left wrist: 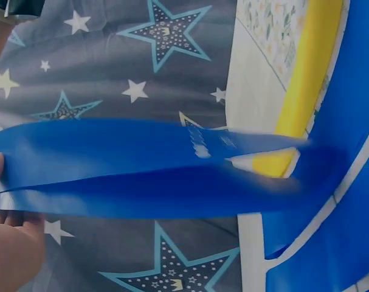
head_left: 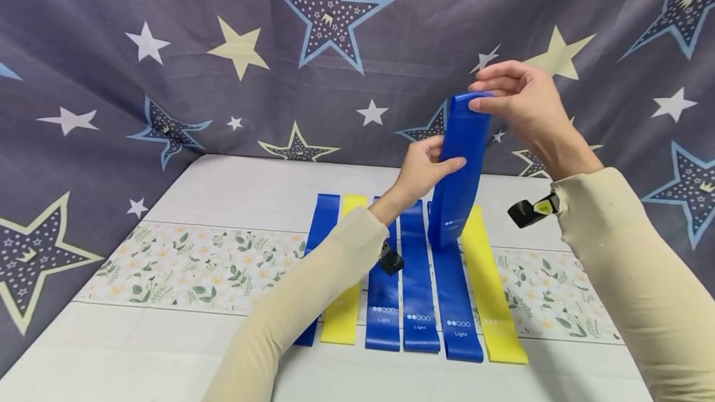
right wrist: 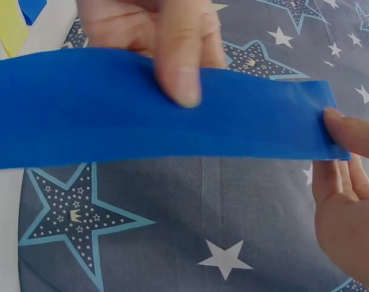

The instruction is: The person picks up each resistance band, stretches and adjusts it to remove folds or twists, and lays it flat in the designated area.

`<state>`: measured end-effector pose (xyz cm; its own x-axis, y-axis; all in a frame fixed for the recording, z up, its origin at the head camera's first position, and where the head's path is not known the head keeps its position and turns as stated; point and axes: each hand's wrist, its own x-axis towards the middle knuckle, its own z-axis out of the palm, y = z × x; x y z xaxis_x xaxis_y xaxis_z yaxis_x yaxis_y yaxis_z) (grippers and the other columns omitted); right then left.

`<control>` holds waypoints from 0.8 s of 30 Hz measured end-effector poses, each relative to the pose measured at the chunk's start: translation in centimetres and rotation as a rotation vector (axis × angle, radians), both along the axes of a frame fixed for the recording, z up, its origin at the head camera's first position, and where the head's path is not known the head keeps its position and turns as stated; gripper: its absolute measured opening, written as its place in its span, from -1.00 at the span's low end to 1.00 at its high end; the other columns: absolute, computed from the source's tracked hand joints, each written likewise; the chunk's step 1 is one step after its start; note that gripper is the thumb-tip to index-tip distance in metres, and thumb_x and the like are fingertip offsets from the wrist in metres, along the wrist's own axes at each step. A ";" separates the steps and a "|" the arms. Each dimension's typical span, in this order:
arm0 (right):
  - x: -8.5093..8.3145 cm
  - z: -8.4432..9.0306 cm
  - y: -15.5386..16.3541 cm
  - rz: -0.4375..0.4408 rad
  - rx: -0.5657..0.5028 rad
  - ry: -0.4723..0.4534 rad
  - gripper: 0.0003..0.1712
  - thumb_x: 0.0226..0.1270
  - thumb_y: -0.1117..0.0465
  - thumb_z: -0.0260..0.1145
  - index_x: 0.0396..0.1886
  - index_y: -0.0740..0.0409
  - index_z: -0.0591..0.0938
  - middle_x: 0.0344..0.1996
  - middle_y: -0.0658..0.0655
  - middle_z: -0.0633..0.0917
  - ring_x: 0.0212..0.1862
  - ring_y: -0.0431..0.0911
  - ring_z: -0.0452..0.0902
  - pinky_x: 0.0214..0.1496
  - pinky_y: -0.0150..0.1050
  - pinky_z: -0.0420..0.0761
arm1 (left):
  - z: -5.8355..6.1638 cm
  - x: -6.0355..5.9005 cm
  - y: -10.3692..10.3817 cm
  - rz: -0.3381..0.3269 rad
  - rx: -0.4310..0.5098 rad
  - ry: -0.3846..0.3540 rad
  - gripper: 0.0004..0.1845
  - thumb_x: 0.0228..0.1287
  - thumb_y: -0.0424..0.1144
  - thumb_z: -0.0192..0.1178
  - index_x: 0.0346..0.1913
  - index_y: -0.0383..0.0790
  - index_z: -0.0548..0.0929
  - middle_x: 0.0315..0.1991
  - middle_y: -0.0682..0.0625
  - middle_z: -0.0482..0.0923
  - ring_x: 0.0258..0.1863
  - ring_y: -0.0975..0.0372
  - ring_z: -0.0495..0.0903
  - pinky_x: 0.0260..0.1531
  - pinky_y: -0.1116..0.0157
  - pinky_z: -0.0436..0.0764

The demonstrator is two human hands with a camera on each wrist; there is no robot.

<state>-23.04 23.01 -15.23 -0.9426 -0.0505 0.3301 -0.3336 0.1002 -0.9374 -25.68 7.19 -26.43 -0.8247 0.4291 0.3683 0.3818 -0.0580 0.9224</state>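
Observation:
A blue resistance band (head_left: 463,166), a flat loop marked with small dots, hangs lengthwise above the table. My right hand (head_left: 530,101) pinches its top end between thumb and fingers. Lower down, my left hand (head_left: 421,166) has its thumb across the front and its fingers behind. In the left wrist view the hanging band (left wrist: 99,152) parts into two layers toward its lower end. The right wrist view shows the left thumb, slightly blurred, over the band (right wrist: 251,115). Below it lies another blue band (head_left: 455,303) marked "Light".
More bands lie side by side on the white table (head_left: 167,352): a yellow band (head_left: 491,290) at the right, blue bands (head_left: 419,290) in the middle, and another yellow band (head_left: 341,321) further left. A floral strip (head_left: 212,265) crosses the table. Star-patterned cloth (head_left: 363,36) stands behind.

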 end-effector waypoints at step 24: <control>-1.2 0.2 4.0 -0.124 -0.229 -0.089 -0.53 -0.14 0.41 0.54 -0.15 0.13 0.63 -0.35 -0.01 0.75 -0.20 -0.19 0.66 -0.06 -0.46 0.61 | -6.2 1.7 0.9 -0.005 -0.312 -0.106 -0.61 0.21 -0.27 0.30 0.11 -0.28 0.59 -0.04 -0.14 0.68 -0.11 0.17 0.69 -0.06 0.30 0.64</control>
